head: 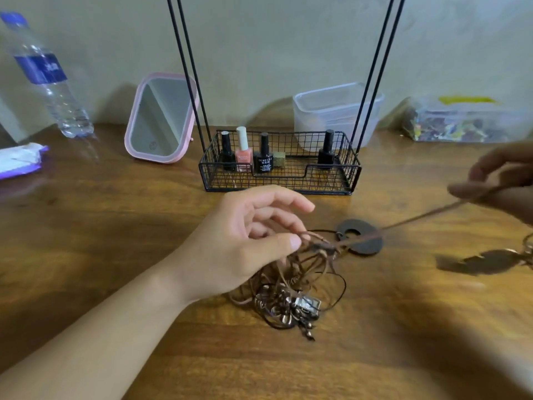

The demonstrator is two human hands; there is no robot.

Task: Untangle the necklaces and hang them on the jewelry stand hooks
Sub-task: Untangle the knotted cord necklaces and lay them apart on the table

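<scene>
Fingers (297,243) pinch tangled necklaces (288,284); black bottle (263,157) reads "OUMEISI".

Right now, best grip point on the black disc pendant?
Probably the far rim of the black disc pendant, pinched from the basket side. It lies flat on the table; its near-left edge is crossed by the taut brown cord running from the left hand to the right hand.

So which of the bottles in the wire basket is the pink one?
Start at the black wire basket at the foot of the jewelry stand. Four bottles stand in it. The pink bottle is second from the left, the only one with a white cap.
</scene>
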